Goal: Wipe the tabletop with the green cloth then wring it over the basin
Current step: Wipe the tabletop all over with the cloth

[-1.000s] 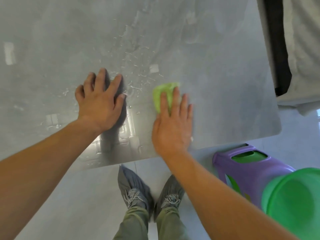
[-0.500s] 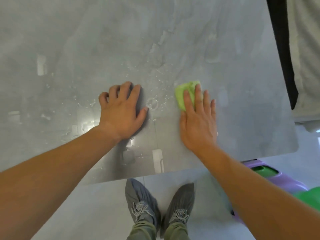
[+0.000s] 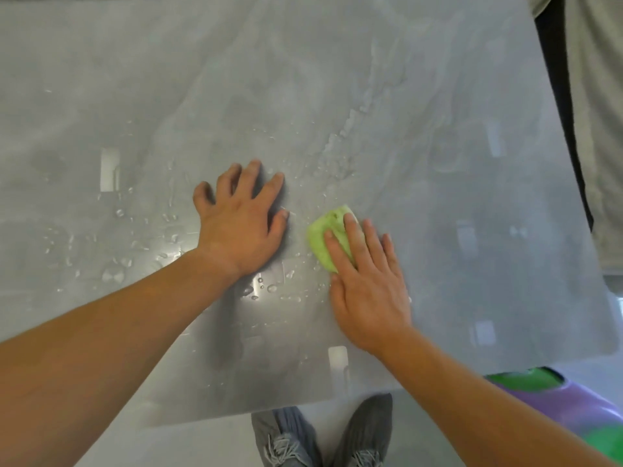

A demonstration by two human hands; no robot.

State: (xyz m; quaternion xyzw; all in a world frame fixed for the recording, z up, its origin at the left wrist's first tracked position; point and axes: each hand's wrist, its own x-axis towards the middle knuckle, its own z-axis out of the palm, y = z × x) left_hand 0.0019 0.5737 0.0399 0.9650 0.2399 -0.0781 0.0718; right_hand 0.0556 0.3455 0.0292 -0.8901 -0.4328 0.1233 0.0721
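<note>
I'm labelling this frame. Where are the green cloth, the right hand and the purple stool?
green cloth (image 3: 322, 235): head view, bare left part.
right hand (image 3: 367, 291): head view, back of the hand.
purple stool (image 3: 573, 404): head view, top surface.

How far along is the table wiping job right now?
Wiping is underway: the right hand presses the green cloth flat on the tabletop, the left hand braced beside it. Water droplets remain at left. Wringing is not yet done.

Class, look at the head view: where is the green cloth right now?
The cloth lies flat on the tabletop, right of centre, pressed under the right hand, just right of the left hand.
</note>
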